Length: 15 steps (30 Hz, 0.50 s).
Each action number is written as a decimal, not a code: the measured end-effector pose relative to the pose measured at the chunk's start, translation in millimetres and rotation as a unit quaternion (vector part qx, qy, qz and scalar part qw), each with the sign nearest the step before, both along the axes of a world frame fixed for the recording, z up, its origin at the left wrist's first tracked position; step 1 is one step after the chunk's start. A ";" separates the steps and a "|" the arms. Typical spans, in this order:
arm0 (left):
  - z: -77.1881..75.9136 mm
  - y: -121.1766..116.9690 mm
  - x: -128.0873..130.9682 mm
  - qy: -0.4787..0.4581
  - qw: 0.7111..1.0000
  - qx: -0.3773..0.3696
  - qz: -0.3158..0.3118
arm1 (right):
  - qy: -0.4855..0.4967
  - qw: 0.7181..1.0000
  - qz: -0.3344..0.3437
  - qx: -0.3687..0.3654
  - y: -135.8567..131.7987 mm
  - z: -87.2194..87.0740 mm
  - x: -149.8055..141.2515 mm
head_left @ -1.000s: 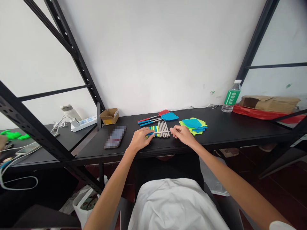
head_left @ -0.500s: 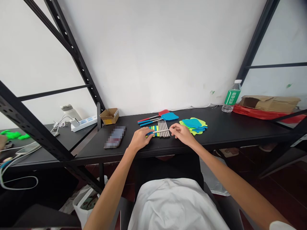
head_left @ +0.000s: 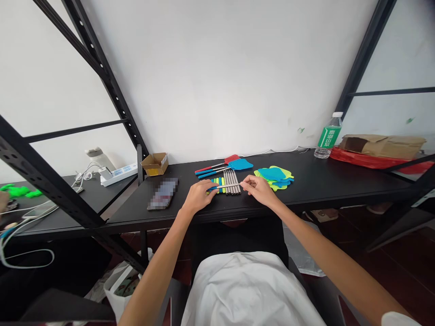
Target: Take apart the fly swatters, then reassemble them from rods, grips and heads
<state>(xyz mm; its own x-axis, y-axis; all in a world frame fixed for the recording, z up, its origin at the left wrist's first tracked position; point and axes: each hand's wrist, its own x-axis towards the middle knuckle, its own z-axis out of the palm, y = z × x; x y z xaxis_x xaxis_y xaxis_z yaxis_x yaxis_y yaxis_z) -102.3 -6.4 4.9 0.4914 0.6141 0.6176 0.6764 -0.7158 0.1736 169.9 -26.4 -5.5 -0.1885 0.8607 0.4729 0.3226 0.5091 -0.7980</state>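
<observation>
Left hand [head_left: 199, 197]: thumb and fingers clasp a blue grip [head_left: 212, 187], partly hidden.
Coloured grips [head_left: 220, 182]: row beside the left hand, crowding the work somewhat.
Held rod [head_left: 228, 185]: extends rightward from blue grip, over the row; barely shifted this last second, so hold looks steady.
Laid rods [head_left: 233, 190]: side by side beneath it; contact, cannot tell.
Swatters [head_left: 240, 165]: behind those.
Right hand [head_left: 258, 188]: fingertips pinch the held rod's far end.
Flat heads [head_left: 273, 174]: piled just beyond.
Bottle [head_left: 328, 136]: well apart, not obstructing.

The left hand [head_left: 200, 195] is covering some grips [head_left: 223, 181], the right hand [head_left: 257, 188] is hiding one end of the rod [head_left: 229, 185], pixelation is blurring the phone [head_left: 163, 194], the bottom edge is cropping a sleeve [head_left: 396, 319].
</observation>
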 end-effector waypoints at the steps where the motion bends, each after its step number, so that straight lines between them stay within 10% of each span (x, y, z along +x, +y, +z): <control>1: -0.1 0.0 0.0 -0.001 1.000 0.001 -0.001 | -0.002 1.000 -0.001 0.001 -0.6 0.4 -0.1; 15: 2.1 -2.4 0.9 0.004 1.000 -0.002 -0.003 | -0.041 0.999 -0.011 0.001 -3.3 4.9 -0.7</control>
<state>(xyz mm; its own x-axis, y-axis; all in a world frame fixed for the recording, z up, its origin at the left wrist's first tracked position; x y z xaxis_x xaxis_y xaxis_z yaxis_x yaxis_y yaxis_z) -101.4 -8.8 7.0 0.5005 0.6129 0.6115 0.6734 -0.7195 0.1700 169.2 -29.7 -0.6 -0.2074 0.8644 0.4580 0.3991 0.5023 -0.7671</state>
